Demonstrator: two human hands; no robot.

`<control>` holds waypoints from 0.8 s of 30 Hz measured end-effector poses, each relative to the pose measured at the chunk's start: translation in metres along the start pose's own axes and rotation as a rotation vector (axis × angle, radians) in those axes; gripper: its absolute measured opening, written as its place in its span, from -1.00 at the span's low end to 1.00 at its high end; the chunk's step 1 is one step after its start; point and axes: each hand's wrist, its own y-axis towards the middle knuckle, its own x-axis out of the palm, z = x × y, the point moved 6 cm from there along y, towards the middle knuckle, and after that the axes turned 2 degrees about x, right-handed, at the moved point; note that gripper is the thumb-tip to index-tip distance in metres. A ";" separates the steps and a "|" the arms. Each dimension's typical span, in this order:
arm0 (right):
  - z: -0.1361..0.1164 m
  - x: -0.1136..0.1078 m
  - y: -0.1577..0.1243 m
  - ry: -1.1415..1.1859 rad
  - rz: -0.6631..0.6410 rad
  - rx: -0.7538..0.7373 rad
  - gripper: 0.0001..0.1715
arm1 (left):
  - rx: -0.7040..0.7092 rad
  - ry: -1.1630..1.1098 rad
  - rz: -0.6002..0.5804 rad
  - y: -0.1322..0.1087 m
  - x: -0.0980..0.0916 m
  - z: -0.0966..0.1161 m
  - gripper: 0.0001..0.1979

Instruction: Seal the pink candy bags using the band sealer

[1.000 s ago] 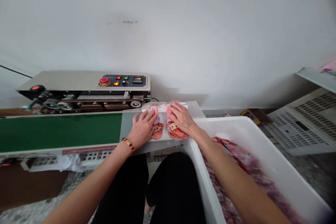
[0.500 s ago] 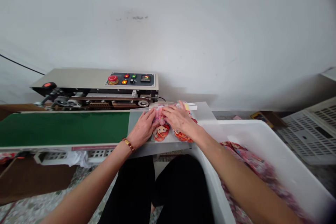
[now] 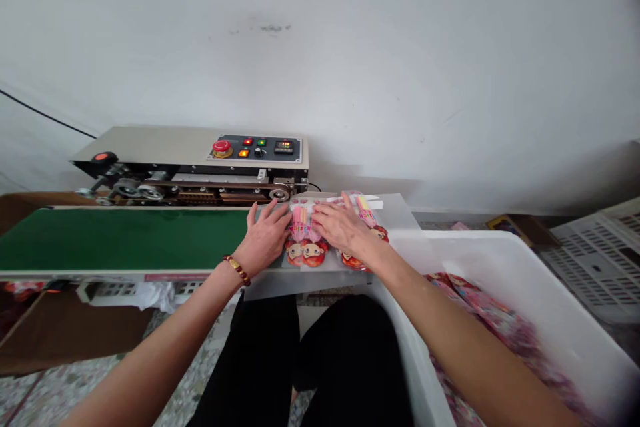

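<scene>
- Packets, clear film (image 3: 307, 250): side by side and overlapping, flat between the two hands; printed with red-haired cartoon faces at the near end, pink and yellow contents above.
- Packet, same pattern (image 3: 367, 215): beneath and beyond the right hand, partly covered by it.
- Left hand (image 3: 263, 239): open, fingers spread and slightly bent, fingertips at the left edge of the packets between the hands; not closed around anything.
- Right hand (image 3: 343, 225): open, palm down, fingers extended to the left across the packets; lying over them, not clasping.
- Bracelet, dark red beads with gold-coloured piece (image 3: 237, 269): on the left wrist.
- Sheet, translucent (image 3: 397, 213): under the packets, reaching out to the right of the right hand.
- Conveyor belt, green (image 3: 130, 240): left of the left hand.
- Machine, beige-topped (image 3: 155, 143): beyond and left of the left hand, wheels along its near side.
- Control panel (image 3: 257, 148): on the machine, beyond the left hand; red knob (image 3: 222, 149), lit buttons, lit display (image 3: 283, 146).
- Box, white, deep (image 3: 493, 240): right of the right hand, under the right forearm; holds pink and red packets in a heap (image 3: 505, 313).
- Crate, white, slotted (image 3: 600, 260): far right of the hands.
- Wall, pale (image 3: 350, 67): beyond both hands.
</scene>
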 end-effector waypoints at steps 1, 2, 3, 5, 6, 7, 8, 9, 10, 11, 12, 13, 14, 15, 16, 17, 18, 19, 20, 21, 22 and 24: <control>0.001 0.000 0.000 0.012 -0.015 0.003 -0.67 | 0.015 -0.031 0.002 0.002 0.002 0.002 -0.64; 0.001 -0.001 0.000 0.021 -0.023 0.003 -0.67 | 0.040 -0.063 -0.004 0.005 0.004 0.006 -0.64; 0.001 -0.003 0.000 0.028 -0.028 0.001 -0.67 | 0.068 -0.091 -0.012 0.007 0.006 0.009 -0.63; 0.001 -0.006 -0.001 0.036 -0.028 -0.001 -0.67 | 0.118 -0.118 -0.021 0.009 0.010 0.016 -0.63; 0.000 -0.007 -0.003 0.035 -0.025 -0.004 -0.67 | 0.131 -0.119 -0.017 0.010 0.011 0.018 -0.63; 0.000 -0.008 -0.004 0.032 -0.018 -0.005 -0.67 | 0.138 -0.118 -0.009 0.010 0.011 0.019 -0.64; -0.001 -0.009 -0.005 0.024 -0.006 0.000 -0.67 | 0.144 -0.120 -0.003 0.009 0.011 0.018 -0.64; -0.001 -0.009 -0.007 0.010 0.010 0.013 -0.68 | 0.147 -0.123 0.001 0.009 0.010 0.017 -0.63; 0.000 -0.009 -0.008 -0.009 0.025 0.029 -0.70 | 0.147 -0.127 0.003 0.008 0.009 0.015 -0.63; 0.000 -0.009 -0.009 -0.032 0.037 0.046 -0.71 | 0.143 -0.130 0.003 0.008 0.009 0.012 -0.62; 0.001 -0.008 -0.010 -0.054 0.043 0.060 -0.71 | 0.137 -0.132 0.002 0.007 0.008 0.009 -0.60; 0.001 -0.007 -0.011 -0.073 0.044 0.067 -0.69 | 0.132 -0.135 -0.001 0.006 0.007 0.005 -0.59; 0.001 -0.005 -0.011 -0.089 0.042 0.067 -0.67 | 0.128 -0.138 -0.004 0.006 0.006 0.001 -0.58; 0.001 -0.004 -0.011 -0.098 0.040 0.062 -0.65 | 0.124 -0.142 -0.009 0.005 0.005 -0.003 -0.57; 0.001 -0.003 -0.010 -0.104 0.042 0.058 -0.64 | 0.121 -0.145 -0.017 0.003 0.004 -0.007 -0.56; 0.001 -0.002 -0.009 -0.106 0.047 0.055 -0.65 | 0.119 -0.146 -0.031 0.001 0.003 -0.012 -0.56; 0.000 -0.001 -0.008 -0.106 0.052 0.050 -0.66 | 0.115 -0.144 -0.049 -0.002 0.002 -0.017 -0.55; 0.000 0.000 -0.006 -0.105 0.054 0.045 -0.66 | 0.111 -0.141 -0.069 -0.006 0.000 -0.023 -0.55; -0.002 0.001 -0.004 -0.102 0.050 0.035 -0.65 | 0.102 -0.132 -0.087 -0.010 -0.002 -0.030 -0.55; -0.004 0.002 -0.001 -0.097 0.041 0.021 -0.63 | 0.082 -0.114 -0.093 -0.013 -0.006 -0.037 -0.55; -0.007 0.004 0.003 -0.093 0.029 0.006 -0.60 | 0.047 -0.084 -0.085 -0.017 -0.010 -0.043 -0.56; -0.014 0.005 0.010 -0.079 0.012 -0.025 -0.54 | -0.055 -0.005 -0.020 -0.020 -0.021 -0.051 -0.58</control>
